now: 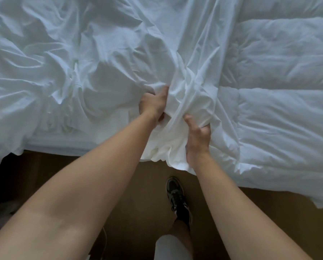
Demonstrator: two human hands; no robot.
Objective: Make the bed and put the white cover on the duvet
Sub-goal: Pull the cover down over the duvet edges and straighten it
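Cover (177, 102), white, thin and heavily creased, is gathered into a tight bunch at the near edge of the bed (63, 145). Both hands hold that bunch. From the fingers the cloth fans out away from the person in long taut folds, and a loose wad of it hangs below the fingers over the bed edge.

Left hand (153, 105): fingers curled into the cloth and clenched on a fold, knuckles up. Right hand (197, 139): just beside it and nearer the person, fingers wrapped round the gathered cloth, back of the hand up. The hands are close but not touching, with cover between them.

Right of the fingers lies the duvet (280, 109), white, puffy and quilted in broad panels. It is uncovered where it shows, and its near edge droops off the bed. The cover's edge overlaps the duvet's left side.

Left of the fingers is rumpled white fabric (53, 62) spread across the bed; I cannot tell whether it is more cover or a sheet.

Below the fingers are brown floor (141, 194), one dark sneaker (177, 197) with pale laces, and light shorts (172, 246).
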